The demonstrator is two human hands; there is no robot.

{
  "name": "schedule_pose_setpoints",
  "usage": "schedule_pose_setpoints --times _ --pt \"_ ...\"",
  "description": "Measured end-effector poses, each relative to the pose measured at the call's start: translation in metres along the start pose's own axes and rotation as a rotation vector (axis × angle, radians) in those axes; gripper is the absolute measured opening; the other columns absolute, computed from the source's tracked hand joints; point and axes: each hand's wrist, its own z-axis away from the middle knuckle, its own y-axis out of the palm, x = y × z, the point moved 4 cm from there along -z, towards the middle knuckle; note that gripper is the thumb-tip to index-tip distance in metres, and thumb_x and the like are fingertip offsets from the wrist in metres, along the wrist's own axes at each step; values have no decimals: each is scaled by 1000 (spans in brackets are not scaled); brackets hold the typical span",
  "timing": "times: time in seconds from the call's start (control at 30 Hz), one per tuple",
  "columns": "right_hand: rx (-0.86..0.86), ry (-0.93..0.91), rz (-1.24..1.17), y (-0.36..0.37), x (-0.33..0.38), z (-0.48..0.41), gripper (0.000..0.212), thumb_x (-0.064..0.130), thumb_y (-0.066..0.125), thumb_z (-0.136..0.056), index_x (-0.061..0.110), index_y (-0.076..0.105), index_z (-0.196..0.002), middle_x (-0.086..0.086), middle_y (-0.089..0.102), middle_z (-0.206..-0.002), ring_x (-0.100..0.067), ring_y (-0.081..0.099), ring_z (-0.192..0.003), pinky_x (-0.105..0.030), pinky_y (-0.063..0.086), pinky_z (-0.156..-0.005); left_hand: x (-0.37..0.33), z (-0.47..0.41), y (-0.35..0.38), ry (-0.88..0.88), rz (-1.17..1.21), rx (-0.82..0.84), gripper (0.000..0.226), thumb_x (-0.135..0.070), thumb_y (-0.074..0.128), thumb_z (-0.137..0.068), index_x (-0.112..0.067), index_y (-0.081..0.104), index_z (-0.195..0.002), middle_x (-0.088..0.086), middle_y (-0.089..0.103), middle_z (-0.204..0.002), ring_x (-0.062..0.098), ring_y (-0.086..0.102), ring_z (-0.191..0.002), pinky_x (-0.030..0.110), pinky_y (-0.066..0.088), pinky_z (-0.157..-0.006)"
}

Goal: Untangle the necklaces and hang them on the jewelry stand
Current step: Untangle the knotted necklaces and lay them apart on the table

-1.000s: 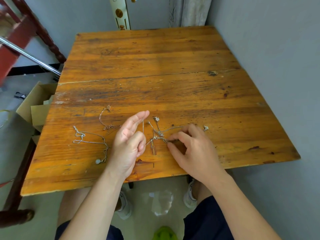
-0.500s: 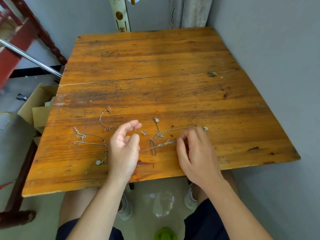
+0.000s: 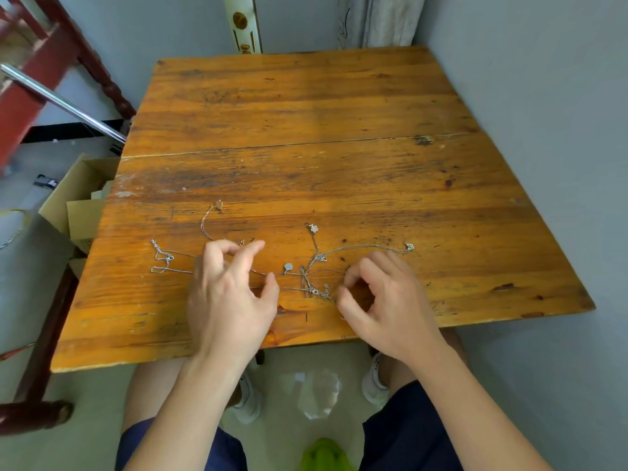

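Observation:
Several thin necklaces lie on the wooden table. A silver tangle sits between my hands, with a flower pendant, a hexagonal pendant and a small charm on its strands. My left hand has curled fingers and pinches a chain that runs taut from its thumb to the tangle. My right hand is curled too, and its thumb and fingers pinch a chain end at the tangle's right side. A rose-gold necklace and a separate silver chain lie to the left. No jewelry stand is in view.
A grey wall runs close along the table's right side. Left of the table stand an open cardboard box, a slanting metal pole and red wooden railing. A clear plastic bag lies on the floor between my feet.
My left hand dropped from raised to low on the table and pulled a chain leftward, drawing the hexagonal pendant out of the tangle. My right hand slid slightly toward me.

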Motion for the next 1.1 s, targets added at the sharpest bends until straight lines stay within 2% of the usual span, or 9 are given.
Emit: schedule_pose_setpoints --times 0.1,0.23,0.37,0.6,0.7,0.77,0.83,0.93,1.1 --pt "-65 34 -50 0 -3 -1 14 26 65 -89 17 70 -97 8 57 -89 -10 54 -85 -30 47 -74 -8 1 4 150 -9 -14 30 -27 72 -83 -21 73 -112 5 59 -114 28 50 -103 41 48 -78" --pt "-108 77 -40 2 -10 -2 24 28 71 -91 17 75 -112 4 57 -93 -6 53 -83 -24 48 -68 -9 0 18 252 38 66 23 -28 71 -85 -19 76 -105 -1 62 -98 23 50 -94 37 48 -75" --pt "-95 64 -20 3 -10 -5 25 34 73 -90 25 77 -113 5 56 -91 -9 53 -84 -27 49 -67 -9 -1 27 250 107 70 10 -23 70 -86 -16 75 -91 -2 60 -90 19 49 -87 31 45 -72" --pt "-42 111 15 7 -7 -14 19 48 73 -86 39 78 -102 12 51 -81 -8 51 -76 -23 38 -60 -6 5 33 321 136 110 15 -23 55 -95 -15 68 -94 -4 58 -97 17 47 -93 34 44 -77" --pt "-12 68 56 11 -4 -17 11 41 72 -89 33 76 -96 12 53 -84 -7 52 -77 -29 43 -65 -8 4 34 298 134 117 13 -20 54 -96 -15 65 -94 -3 57 -98 18 47 -93 33 43 -79" --pt "10 17 123 14 -3 -13 16 37 61 -96 25 72 -99 10 53 -90 -9 52 -82 -35 45 -73 -8 4 34 287 128 118 8 -15 55 -96 -14 63 -94 -2 56 -98 20 47 -92 32 41 -80" --pt "-4 43 28 11 -6 -10 20 32 50 -102 19 65 -100 7 51 -96 -9 50 -86 -31 44 -78 -7 5 34 278 117 124 6 -13 57 -94 -13 62 -94 -1 56 -98 20 46 -92 32 40 -79" --pt "-103 156 -255 1 -14 -10 16 21 41 -106 17 55 -99 2 54 -97 -3 51 -91 -15 40 -79 -6 5 34 265 104 122 7 -13 54 -94 -12 61 -94 0 55 -98 20 45 -92 35 43 -78" --pt "-218 312 -617 -7 -25 -12 16 6 40 -106 13 53 -100 3 64 -86 -9 67 -88 -22 51 -78 -5 5 35 226 105 98 12 -15 49 -95 -10 60 -94 2 55 -98 21 45 -91 36 43 -77"
